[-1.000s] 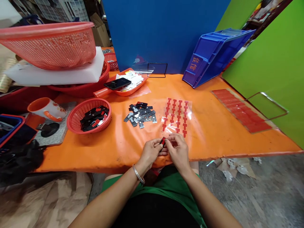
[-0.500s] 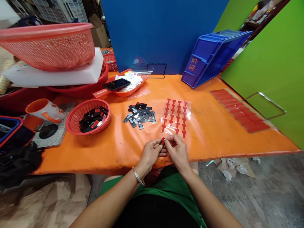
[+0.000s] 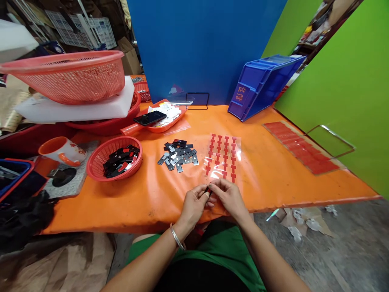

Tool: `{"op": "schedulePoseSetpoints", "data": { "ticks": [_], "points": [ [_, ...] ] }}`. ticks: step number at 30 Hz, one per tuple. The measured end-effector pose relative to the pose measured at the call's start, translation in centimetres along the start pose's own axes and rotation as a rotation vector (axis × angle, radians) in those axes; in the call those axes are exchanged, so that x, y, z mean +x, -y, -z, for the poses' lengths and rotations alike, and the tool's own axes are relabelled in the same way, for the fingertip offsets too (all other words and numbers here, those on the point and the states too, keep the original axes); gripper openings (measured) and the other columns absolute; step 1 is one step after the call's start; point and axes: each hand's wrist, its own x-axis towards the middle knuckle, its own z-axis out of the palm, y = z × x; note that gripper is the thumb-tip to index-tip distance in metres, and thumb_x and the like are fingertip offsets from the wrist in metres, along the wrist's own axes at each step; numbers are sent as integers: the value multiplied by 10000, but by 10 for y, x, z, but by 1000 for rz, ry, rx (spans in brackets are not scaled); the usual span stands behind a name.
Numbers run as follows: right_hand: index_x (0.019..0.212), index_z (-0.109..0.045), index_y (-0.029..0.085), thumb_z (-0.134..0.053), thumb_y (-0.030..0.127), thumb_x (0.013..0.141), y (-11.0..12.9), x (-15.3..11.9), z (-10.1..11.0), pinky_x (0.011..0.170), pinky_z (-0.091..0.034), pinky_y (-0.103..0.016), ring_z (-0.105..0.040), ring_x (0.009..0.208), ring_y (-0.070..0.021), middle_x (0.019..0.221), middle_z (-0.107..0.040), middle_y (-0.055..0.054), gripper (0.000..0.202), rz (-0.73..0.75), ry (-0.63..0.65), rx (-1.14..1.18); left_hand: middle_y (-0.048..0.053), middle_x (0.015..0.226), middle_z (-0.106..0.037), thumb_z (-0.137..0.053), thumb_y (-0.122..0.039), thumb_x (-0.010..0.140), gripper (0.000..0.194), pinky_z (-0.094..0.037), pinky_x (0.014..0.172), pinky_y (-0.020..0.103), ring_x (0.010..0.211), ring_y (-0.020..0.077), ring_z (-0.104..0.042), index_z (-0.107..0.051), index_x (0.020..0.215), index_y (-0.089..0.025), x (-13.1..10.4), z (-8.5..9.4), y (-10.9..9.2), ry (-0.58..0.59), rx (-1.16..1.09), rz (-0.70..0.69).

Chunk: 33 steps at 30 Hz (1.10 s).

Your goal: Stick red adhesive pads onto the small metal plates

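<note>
Between my two hands, close to the table's front edge, is a small black plate (image 3: 208, 190) with a red piece on its face. My left hand (image 3: 194, 204) grips the plate between thumb and fingers. Fingers and thumb of my right hand (image 3: 228, 198) pinch at its upper end, pressing on the red part. Just beyond lies a clear sheet (image 3: 238, 142) carrying rows of red T-shaped stickers (image 3: 225, 152). Left of that sheet is a loose pile of dark metal plates (image 3: 178, 155). A red basket (image 3: 91, 164) farther left holds more plates, some with red on them.
A black phone (image 3: 150, 118) rests on an orange scoop (image 3: 131, 129) full of white paper pieces. At left stand a mug (image 3: 54, 148) and stacked red baskets (image 3: 88, 79). A blue bin (image 3: 247, 87) leans at the back right, near a red sheet (image 3: 299, 148) on the orange table.
The camera view has shifted slightly, so the table sits lower in the picture. Both hands stay together on the plate; my right fingers now cover more of its red part.
</note>
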Motion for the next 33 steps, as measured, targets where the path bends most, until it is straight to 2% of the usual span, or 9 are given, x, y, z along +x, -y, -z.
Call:
{"op": "schedulePoseSetpoints", "data": {
  "ticks": [2, 7, 12, 15, 18, 21, 24, 29, 33],
  "points": [
    [674, -603, 177, -658, 498, 716, 5, -1, 2, 455, -392, -227, -493, 503, -120, 569, -563, 4, 329, -28, 62, 52, 65, 786, -690, -681, -250, 718, 265, -515, 604, 231, 655, 144, -650, -663, 936, -99, -2, -2, -2, 25, 17, -33],
    [586, -577, 179, -600, 583, 746, 11, -7, -7, 362, -232, -213, -336, 364, -84, 416, -437, 43, 436, -133, 23, 141, 94, 841, -700, -689, -278, 717, 278, -502, 610, 228, 670, 145, -649, -676, 933, -103, -15, 4, -16, 48, 48, -15],
    [739, -660, 165, -516, 643, 775, 9, -6, -15, 377, -246, -224, -382, 383, -107, 487, -527, 4, 501, -139, 72, 106, 99, 904, -700, -690, -329, 719, 343, -497, 658, 216, 694, 119, -634, -674, 990, -119, -25, 48, -56, -61, 24, -84],
    [709, -667, 175, -560, 587, 779, 7, -4, -15, 440, -336, -239, -469, 473, -135, 528, -552, -6, 432, -8, 78, -8, 97, 959, -690, -709, -335, 691, 411, -511, 721, 249, 764, 139, -636, -658, 1039, -123, -22, 97, -95, -272, 133, -310],
    [642, -645, 181, -573, 533, 794, 8, -1, -19, 510, -388, -251, -508, 542, -147, 575, -569, -10, 391, 79, 119, -84, 101, 938, -691, -648, -402, 731, 500, -505, 846, 391, 832, 201, -649, -610, 1130, -104, -18, 146, -133, -543, 372, -481],
    [646, -645, 183, -566, 529, 797, 12, 1, -28, 562, -426, -270, -544, 594, -165, 634, -609, -27, 386, 94, 139, -103, 129, 1153, -631, -621, -394, 754, 434, -356, 1037, 460, 1117, 269, -556, -637, 1102, -134, -25, 168, -157, -771, 732, -625],
    [791, -680, 186, -613, 534, 760, 21, -1, -46, 619, -475, -296, -599, 677, -188, 778, -672, -56, 356, 21, 177, 16, 103, 1256, -577, -613, -402, 779, 391, -290, 1092, 419, 1216, 255, -483, -640, 1094, -172, -38, 149, -152, -727, 705, -725],
    [1056, -637, 223, -725, 454, 700, 42, -12, -89, 788, -505, -330, -641, 885, -194, 976, -682, -60, 433, -149, 429, 510, 128, 1054, -676, -550, -433, 847, 342, -455, 946, 414, 1006, 246, -624, -666, 970, -136, -52, 75, -94, -37, -103, -292],
    [799, -679, 162, -763, 418, 675, 45, -16, -109, 641, -492, -250, -627, 663, -142, 696, -667, -26, 297, -287, 446, 594, 119, 1055, -674, -601, -363, 836, 276, -444, 956, 357, 1056, 232, -601, -668, 971, -131, -51, 48, -62, 19, -391, -258]
  ]
}}
